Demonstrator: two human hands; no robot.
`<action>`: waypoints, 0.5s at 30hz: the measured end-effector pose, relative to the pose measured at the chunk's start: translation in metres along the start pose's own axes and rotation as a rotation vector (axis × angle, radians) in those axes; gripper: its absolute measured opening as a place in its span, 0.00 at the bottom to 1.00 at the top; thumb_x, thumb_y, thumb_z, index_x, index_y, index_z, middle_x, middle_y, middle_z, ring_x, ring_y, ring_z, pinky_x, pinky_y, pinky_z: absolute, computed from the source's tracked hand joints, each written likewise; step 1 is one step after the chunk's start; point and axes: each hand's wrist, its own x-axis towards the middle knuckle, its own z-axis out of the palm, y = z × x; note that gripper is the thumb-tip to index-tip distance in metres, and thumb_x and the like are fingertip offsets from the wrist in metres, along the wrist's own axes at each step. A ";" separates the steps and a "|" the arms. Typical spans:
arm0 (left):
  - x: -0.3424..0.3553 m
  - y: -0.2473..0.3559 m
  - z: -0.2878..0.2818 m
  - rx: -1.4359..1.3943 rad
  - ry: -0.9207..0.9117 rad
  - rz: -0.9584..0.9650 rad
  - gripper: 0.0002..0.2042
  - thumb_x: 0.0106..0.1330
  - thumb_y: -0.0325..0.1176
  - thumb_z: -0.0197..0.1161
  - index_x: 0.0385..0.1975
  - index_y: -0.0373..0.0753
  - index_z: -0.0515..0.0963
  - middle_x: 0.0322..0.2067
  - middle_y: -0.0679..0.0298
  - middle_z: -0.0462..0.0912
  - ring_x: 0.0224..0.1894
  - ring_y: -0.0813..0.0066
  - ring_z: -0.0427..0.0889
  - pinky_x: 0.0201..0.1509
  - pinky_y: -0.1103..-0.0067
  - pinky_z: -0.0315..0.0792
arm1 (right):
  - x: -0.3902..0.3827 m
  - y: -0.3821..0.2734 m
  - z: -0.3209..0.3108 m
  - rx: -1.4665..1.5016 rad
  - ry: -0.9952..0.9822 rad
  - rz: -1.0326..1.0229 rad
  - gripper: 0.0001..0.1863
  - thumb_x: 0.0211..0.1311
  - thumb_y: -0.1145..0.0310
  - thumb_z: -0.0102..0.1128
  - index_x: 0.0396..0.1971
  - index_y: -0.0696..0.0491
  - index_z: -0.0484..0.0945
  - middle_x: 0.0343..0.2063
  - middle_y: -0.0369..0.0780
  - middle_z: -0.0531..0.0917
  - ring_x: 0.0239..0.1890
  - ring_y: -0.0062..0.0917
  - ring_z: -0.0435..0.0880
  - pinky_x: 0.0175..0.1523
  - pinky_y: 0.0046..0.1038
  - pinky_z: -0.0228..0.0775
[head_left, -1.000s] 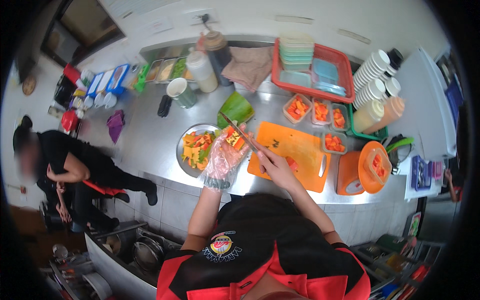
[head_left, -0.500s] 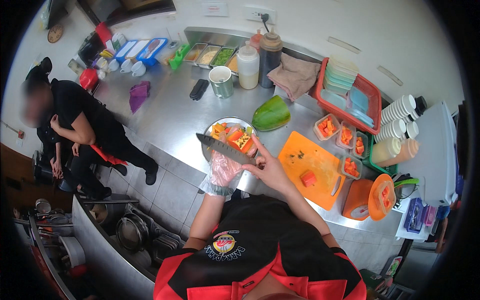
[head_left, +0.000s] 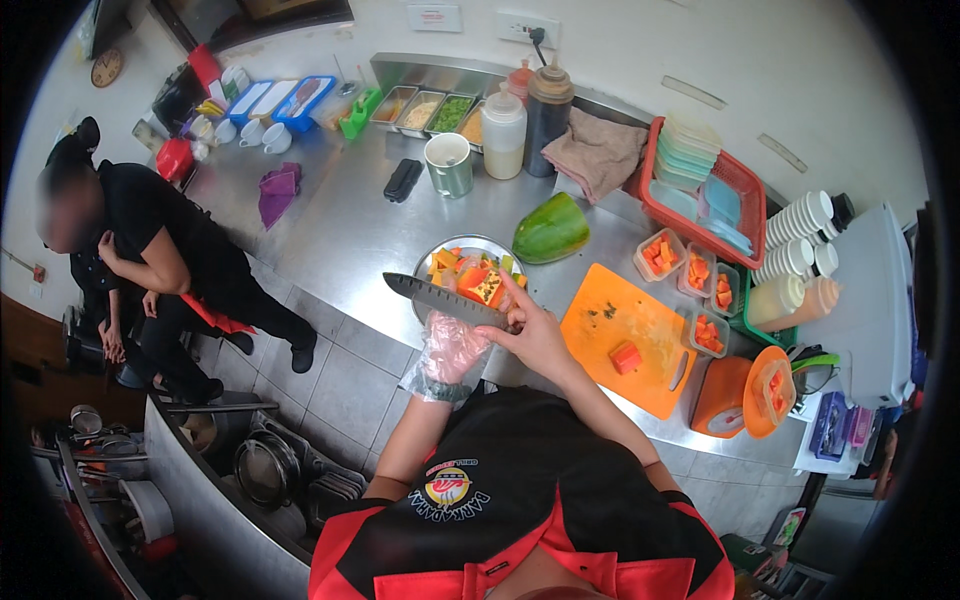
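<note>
My right hand grips the handle of a large knife, whose blade points left over the counter's front edge. My left hand, in a clear plastic glove, sits just below the blade and holds an orange piece of papaya over a round metal plate piled with peels and scraps. A green half papaya lies behind the plate. One orange cube rests on the orange cutting board to the right.
Small clear tubs of cut papaya stand past the board, with a red basket of lids, stacked white cups, sauce bottles and a metal cup behind. A person in black crouches at the left, below the steel counter.
The view has swung right to left. My right hand brought the knife off the cutting board to the plate on the left, where my gloved left hand stays with the papaya piece.
</note>
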 end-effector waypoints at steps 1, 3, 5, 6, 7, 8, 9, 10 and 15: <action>0.001 -0.001 -0.002 0.042 0.005 0.035 0.27 0.73 0.50 0.45 0.64 0.38 0.60 0.61 0.50 0.68 0.60 0.51 0.71 0.62 0.56 0.69 | 0.000 0.000 0.001 0.026 0.011 -0.004 0.53 0.48 0.53 0.74 0.71 0.45 0.51 0.15 0.36 0.77 0.18 0.20 0.76 0.32 0.23 0.71; 0.001 -0.001 -0.007 0.049 0.006 0.047 0.27 0.73 0.50 0.45 0.65 0.39 0.60 0.61 0.51 0.68 0.60 0.51 0.71 0.62 0.57 0.69 | 0.001 0.000 0.003 0.017 0.024 0.009 0.53 0.47 0.52 0.74 0.71 0.45 0.52 0.15 0.36 0.77 0.18 0.21 0.76 0.31 0.23 0.71; 0.001 0.001 -0.011 -0.022 -0.001 0.002 0.27 0.73 0.49 0.45 0.65 0.40 0.60 0.62 0.51 0.67 0.61 0.51 0.71 0.62 0.57 0.69 | 0.002 0.002 0.004 0.005 0.018 0.027 0.53 0.47 0.51 0.74 0.71 0.45 0.52 0.15 0.36 0.78 0.18 0.21 0.77 0.31 0.23 0.71; 0.000 0.001 -0.011 -0.040 -0.017 -0.003 0.27 0.73 0.49 0.46 0.65 0.40 0.60 0.62 0.51 0.67 0.61 0.51 0.70 0.63 0.57 0.68 | 0.003 0.004 0.003 -0.004 0.006 0.039 0.53 0.47 0.50 0.74 0.71 0.46 0.52 0.15 0.36 0.78 0.18 0.21 0.77 0.31 0.23 0.71; -0.001 0.001 -0.010 -0.059 -0.033 -0.009 0.27 0.73 0.49 0.46 0.66 0.40 0.60 0.62 0.52 0.67 0.61 0.51 0.70 0.63 0.57 0.68 | 0.003 0.005 0.003 -0.012 -0.006 0.050 0.53 0.46 0.50 0.74 0.71 0.46 0.52 0.15 0.36 0.78 0.18 0.21 0.77 0.31 0.23 0.71; -0.001 0.001 -0.009 -0.077 -0.048 -0.014 0.27 0.73 0.49 0.46 0.66 0.40 0.59 0.62 0.52 0.67 0.61 0.51 0.70 0.63 0.57 0.68 | 0.003 0.004 0.003 -0.027 -0.006 0.054 0.53 0.46 0.49 0.74 0.71 0.46 0.53 0.15 0.37 0.78 0.18 0.21 0.77 0.31 0.23 0.71; -0.002 0.001 -0.008 -0.070 -0.049 -0.006 0.27 0.73 0.49 0.46 0.66 0.40 0.60 0.62 0.52 0.67 0.61 0.51 0.70 0.63 0.57 0.68 | 0.003 0.003 0.002 -0.041 -0.007 0.057 0.53 0.46 0.49 0.74 0.71 0.46 0.53 0.15 0.37 0.78 0.18 0.21 0.77 0.30 0.23 0.70; -0.003 0.000 -0.006 -0.063 -0.049 0.002 0.27 0.73 0.49 0.47 0.66 0.40 0.60 0.62 0.52 0.67 0.61 0.52 0.70 0.63 0.57 0.68 | 0.003 0.001 0.002 -0.056 -0.007 0.061 0.53 0.46 0.49 0.74 0.71 0.46 0.53 0.15 0.37 0.78 0.18 0.21 0.77 0.30 0.23 0.70; -0.003 -0.001 -0.006 -0.038 -0.045 0.010 0.26 0.73 0.48 0.48 0.65 0.41 0.60 0.61 0.52 0.68 0.60 0.53 0.71 0.63 0.58 0.67 | 0.003 -0.001 0.002 -0.055 0.000 0.038 0.53 0.46 0.48 0.74 0.70 0.47 0.55 0.14 0.36 0.77 0.17 0.22 0.76 0.29 0.23 0.70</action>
